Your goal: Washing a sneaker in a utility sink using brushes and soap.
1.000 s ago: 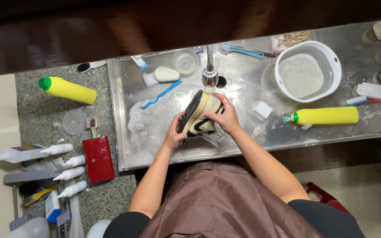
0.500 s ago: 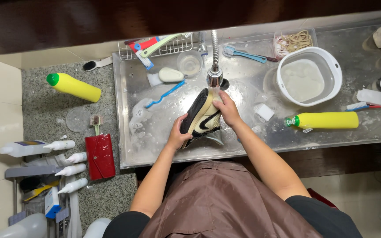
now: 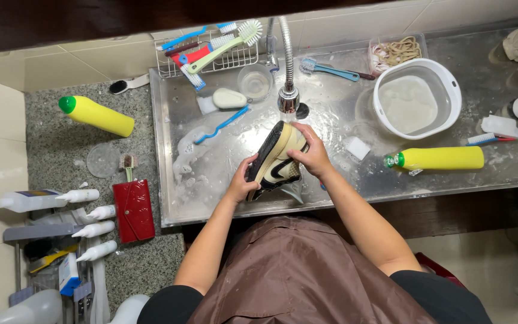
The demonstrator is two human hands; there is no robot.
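While the head camera looks straight down, a cream and black sneaker (image 3: 276, 161) is held tilted on its side just under the faucet head (image 3: 288, 99), over the wet steel sink basin (image 3: 211, 180). The left hand (image 3: 241, 183) is curled around the shoe's heel end, fingers closed on the dark sole edge nearest the person. The right hand (image 3: 312, 155) grips the toe end from the far side, fingers wrapped over the upper, so the shoe sits between both hands and touches each. A brown apron (image 3: 295, 276) covers the person's front below the forearms.

In the same view, a blue brush (image 3: 222, 125) lies in the suds to the left of the shoe, near a pale soap bar (image 3: 229, 98). A wire rack (image 3: 211, 54) at the back holds several brushes. To the right stand a white round tub (image 3: 418, 99) and a yellow bottle (image 3: 439, 158) lying on its side. Another yellow bottle with a green cap (image 3: 96, 115) lies on the granite counter at left, well apart from a red wallet-like case (image 3: 133, 210).
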